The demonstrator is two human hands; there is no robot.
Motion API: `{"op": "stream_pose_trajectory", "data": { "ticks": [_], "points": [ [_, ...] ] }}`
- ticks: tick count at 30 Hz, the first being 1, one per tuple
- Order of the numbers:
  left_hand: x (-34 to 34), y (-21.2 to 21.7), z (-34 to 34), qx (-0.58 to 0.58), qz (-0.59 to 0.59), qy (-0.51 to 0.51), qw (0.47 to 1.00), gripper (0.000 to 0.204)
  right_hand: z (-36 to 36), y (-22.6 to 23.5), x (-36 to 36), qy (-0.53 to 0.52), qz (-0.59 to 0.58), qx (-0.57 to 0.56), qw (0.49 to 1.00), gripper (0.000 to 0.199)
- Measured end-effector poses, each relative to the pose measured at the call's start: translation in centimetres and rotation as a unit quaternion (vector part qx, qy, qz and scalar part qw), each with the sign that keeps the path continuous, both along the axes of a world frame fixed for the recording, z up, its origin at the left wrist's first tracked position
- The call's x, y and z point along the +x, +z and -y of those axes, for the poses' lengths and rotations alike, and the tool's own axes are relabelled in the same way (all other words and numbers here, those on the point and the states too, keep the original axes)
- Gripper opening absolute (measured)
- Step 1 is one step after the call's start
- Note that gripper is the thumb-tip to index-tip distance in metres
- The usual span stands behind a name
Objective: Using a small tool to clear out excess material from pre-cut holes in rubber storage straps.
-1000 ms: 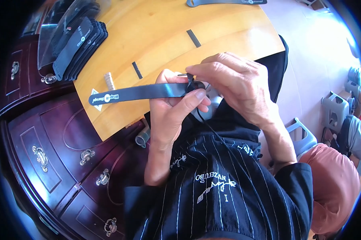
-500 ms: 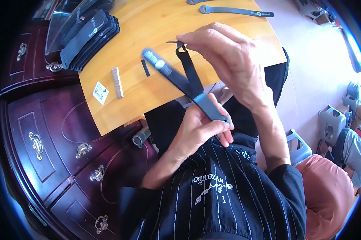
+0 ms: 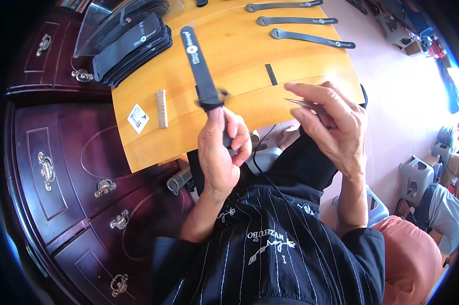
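My left hand (image 3: 220, 152) is closed round the lower part of a dark grey hook-and-loop strap (image 3: 199, 66). The strap stands up from the fist, its rounded end over the table and pale print along it. A small black piece beside the thumb is blurred. Between thumb and forefinger, my right hand (image 3: 334, 119) pinches a slim pointed metal tool (image 3: 296, 102), its tip toward the strap but apart from it. Most of the tool is hidden in the fingers. A short black strip (image 3: 271, 74) lies on the table between the hands.
On the wooden table (image 3: 229, 25) lie several like straps (image 3: 313, 39) at the far right, a thick strap stack (image 3: 133, 48) at the far left, a ribbed beige stick (image 3: 162, 108) and a white label (image 3: 137, 119). Dark drawers (image 3: 41, 178) stand left, and stools (image 3: 415, 178) right.
My left hand has moved left and up, turning the strap more upright. My right hand has come away from the strap's looped end and moved right and down with the metal tool. The view has shifted.
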State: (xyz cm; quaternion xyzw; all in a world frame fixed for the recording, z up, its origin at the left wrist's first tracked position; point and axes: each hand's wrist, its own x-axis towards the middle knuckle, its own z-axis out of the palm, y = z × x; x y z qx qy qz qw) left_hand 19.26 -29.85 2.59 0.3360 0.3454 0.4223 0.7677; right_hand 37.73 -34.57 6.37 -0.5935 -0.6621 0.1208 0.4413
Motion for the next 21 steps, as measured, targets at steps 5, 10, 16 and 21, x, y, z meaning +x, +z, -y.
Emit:
{"op": "stream_pose_trajectory", "data": {
  "ticks": [5, 10, 16, 21],
  "points": [
    [0.4, 0.3, 0.0, 0.007, -0.024, -0.032, 0.999, 0.046, 0.0, -1.7, -1.3, 0.039, -0.223, -0.125, 0.966, 0.050],
    [1.0, 0.5, 1.2, -0.022, 0.000, -0.103, 0.994, 0.046, -2.5, -2.3, -2.9, 0.102, -0.313, -0.070, 0.942, 0.038],
    [1.1, 0.4, 1.4, -0.024, -0.023, -0.193, 0.981, 0.046, -3.0, -2.7, -2.1, 0.019, -0.288, -0.063, 0.955, 0.022],
    [1.0, 0.0, 2.4, -0.022, -0.044, -0.276, 0.960, 0.046, -2.6, -3.8, 1.3, -0.104, -0.315, -0.013, 0.943, 0.014]
  ]
}}
